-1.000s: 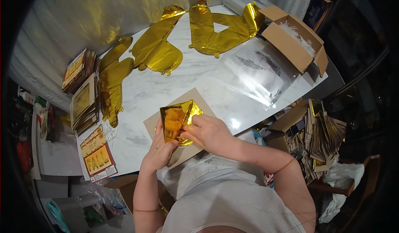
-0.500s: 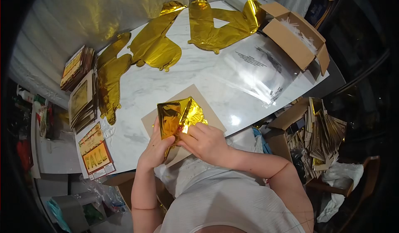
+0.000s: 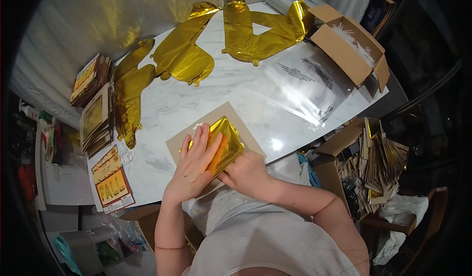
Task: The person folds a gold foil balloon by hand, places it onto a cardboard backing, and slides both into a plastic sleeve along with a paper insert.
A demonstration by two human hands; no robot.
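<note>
— What have we got under our hands?
— A folded gold foil balloon [image 3: 225,145], lying on a brown cardboard sheet [image 3: 183,139] near the counter's [image 3: 221,96] front edge. Our left hand [image 3: 194,165] lies flat on it, fingers spread, no closed grip. Our right hand [image 3: 247,171] touches the foil's near edge; we cannot tell whether its grip pinches or only presses.
— And around it?
— Flat gold letter balloons [image 3: 182,54] lie along the far edge, clear plastic bags [image 3: 300,86] toward the right edge, an open cardboard box [image 3: 346,47] at the far right corner, printed card stacks [image 3: 96,113] along the left edge.
</note>
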